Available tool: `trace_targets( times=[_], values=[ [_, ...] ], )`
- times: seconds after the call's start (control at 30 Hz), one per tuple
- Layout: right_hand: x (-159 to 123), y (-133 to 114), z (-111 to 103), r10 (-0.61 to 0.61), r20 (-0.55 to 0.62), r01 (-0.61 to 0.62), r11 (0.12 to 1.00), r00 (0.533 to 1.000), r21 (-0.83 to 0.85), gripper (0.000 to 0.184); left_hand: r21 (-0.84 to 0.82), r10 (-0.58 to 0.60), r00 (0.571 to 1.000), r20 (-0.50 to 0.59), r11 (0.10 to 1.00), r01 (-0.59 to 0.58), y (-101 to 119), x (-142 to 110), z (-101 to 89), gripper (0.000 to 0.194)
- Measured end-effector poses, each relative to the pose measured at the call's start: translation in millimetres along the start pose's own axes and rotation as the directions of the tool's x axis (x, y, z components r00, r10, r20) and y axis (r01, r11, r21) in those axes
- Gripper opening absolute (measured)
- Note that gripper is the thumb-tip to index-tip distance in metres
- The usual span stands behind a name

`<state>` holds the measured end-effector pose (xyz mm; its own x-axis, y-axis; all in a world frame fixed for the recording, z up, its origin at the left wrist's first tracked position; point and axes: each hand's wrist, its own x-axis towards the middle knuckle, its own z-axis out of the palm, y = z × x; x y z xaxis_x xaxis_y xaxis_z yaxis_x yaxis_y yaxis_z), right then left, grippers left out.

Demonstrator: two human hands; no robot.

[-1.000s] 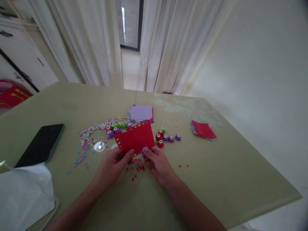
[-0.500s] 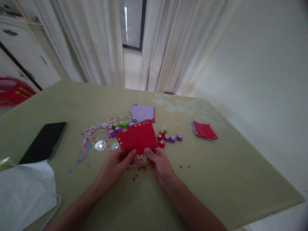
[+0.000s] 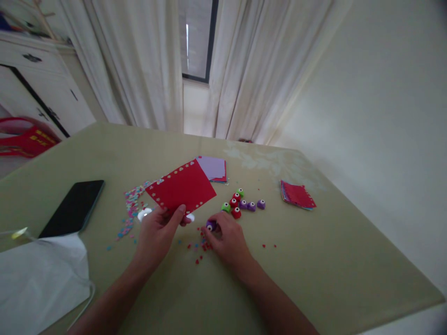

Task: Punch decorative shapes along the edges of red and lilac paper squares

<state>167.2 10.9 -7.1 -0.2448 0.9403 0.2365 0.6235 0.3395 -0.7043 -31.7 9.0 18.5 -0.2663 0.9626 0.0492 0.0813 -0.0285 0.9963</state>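
Note:
My left hand [image 3: 155,235] pinches the lower edge of a red paper card [image 3: 181,186], thumb on top. Small shapes are cut out along several of the card's edges, and the sheet is tilted above the table. To the right and apart from the card, my right hand [image 3: 230,239] is closed on a small purple craft punch [image 3: 211,225] with a white, eye-like button. Just below that punch lie scattered bits of red and blue paper confetti [image 3: 204,245]. Several more red, green and purple punches [image 3: 243,204] stand behind my right hand.
Behind the card is a stack of lavender and red paper [image 3: 213,168]. A pile of edge-punched cards [image 3: 297,194] lies to the right. On the left are a black phone [image 3: 73,207], a white face mask [image 3: 45,279] and a trail of pastel confetti [image 3: 131,204].
The purple punch has come off the card's lower edge and is lower, in my right hand. My left hand has moved the card left and up, turning it.

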Motion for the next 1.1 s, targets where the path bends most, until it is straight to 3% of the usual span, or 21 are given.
trace_targets(
  times=[0.07, 0.2, 0.37, 0.5, 0.63, 0.73, 0.83, 0.9, 0.97, 1.03, 1.1],
  values=[
    [1, 6, 4, -0.066, -0.023, 0.062, 0.988, 0.998, -0.139, 0.006, -0.02, 0.0, 0.998, -0.062, 1.0, -0.001, 0, 3, -1.4, 0.025],
    [9, 8, 9, -0.101, -0.099, 0.065, 0.946, 0.99, -0.317, 0.028, -0.139, -0.021, 0.969, -0.246, 0.99, -0.014, -3, 15, -6.8, 0.024],
    [39, -17, 21, -0.175, 0.106, 0.204, 0.874, 0.979, -0.44, 0.027, -0.235, -0.043, 0.936, -0.348, 0.971, -0.043, -13, 29, -15.0, 0.023],
    [79, -34, 45, -0.256, 0.143, 0.293, 0.845, 0.956, -0.447, 0.041, -0.202, -0.005, 0.951, -0.309, 0.978, -0.06, -14, 32, -16.9, 0.026],
    [101, -38, 66, -0.275, 0.198, 0.338, 0.81, 0.941, -0.479, 0.036, -0.177, 0.037, 0.97, -0.241, 0.981, -0.082, -10, 33, -15.8, 0.029],
    [92, -36, 64, -0.236, 0.256, 0.337, 0.803, 0.937, -0.492, 0.028, -0.166, 0.06, 0.977, -0.205, 0.982, -0.095, -5, 32, -14.8, 0.037],
    [65, -32, 46, -0.147, 0.253, 0.255, 0.84, 0.956, -0.479, 0.024, -0.144, 0.061, 0.989, -0.134, 0.986, -0.08, -5, 27, -13.1, 0.037],
    [43, -27, 30, -0.058, 0.166, 0.105, 0.951, 0.984, -0.29, 0.025, -0.133, 0.044, 0.996, -0.075, 0.99, -0.054, -6, 23, -11.0, 0.032],
    [24, -21, 14, 0.087, 0.092, -0.095, 0.992, 0.992, 0.087, 0.037, -0.131, 0.011, 1.0, -0.019, 0.991, -0.013, -8, 18, -7.8, 0.031],
    [9, -15, 4, 0.211, 0.118, -0.242, 0.868, 0.97, 0.433, 0.04, -0.123, -0.029, 0.999, 0.028, 0.992, 0.032, -9, 15, -3.6, 0.034],
    [1, -9, 0, 0.275, 0.183, -0.328, 0.711, 0.944, 0.622, 0.038, -0.121, -0.064, 0.996, 0.058, 0.99, 0.071, -10, 12, 0.7, 0.038]
  ],
)
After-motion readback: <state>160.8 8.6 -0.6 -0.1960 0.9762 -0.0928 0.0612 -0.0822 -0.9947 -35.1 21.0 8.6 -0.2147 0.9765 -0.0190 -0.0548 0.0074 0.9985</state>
